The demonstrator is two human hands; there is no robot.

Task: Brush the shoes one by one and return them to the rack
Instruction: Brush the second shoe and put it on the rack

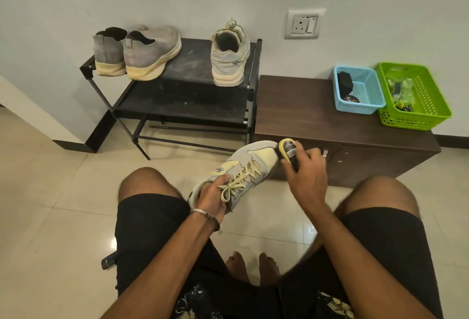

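Person's lap: seated, black shorts (152,219), bare knees apart, bare feet (251,268) on the tiled floor (50,191) between them.
Left hand (213,199): grips the heel end of the held sneaker, thumb lying over the lace bow, fingers curled round the collar; a metal bangle (205,215) sits on the wrist.
Held sneaker (241,168): grey and pale yellow, yellow laces, held above the floor between the knees, toe pointing away and up toward the cabinet.
Right hand (307,174): fingers curled tight round the brush, pinching its dark body.
Brush (288,152): dark with a yellow edge, its end touching the toe of the held sneaker.
Shoe rack (187,95): black, against the wall, dusty top shelf.
Grey pair (137,52): two grey slip-on shoes with cream soles, side by side on the left of the top shelf, heels toward the camera.
Matching sneaker (229,57): stands alone on the right of the top shelf, heel toward the camera.
Cabinet (317,115): low, dark brown wood, just beside the rack on its right.
Blue basket (360,90): on the cabinet top, holding a dark item and a round tin.
Green basket (416,95): touching the blue one on its right, holding small items too blurred to name.
Wall socket (303,23): white, on the wall above the cabinet.
Remote-like object (107,261): dark, on the floor by the left thigh.
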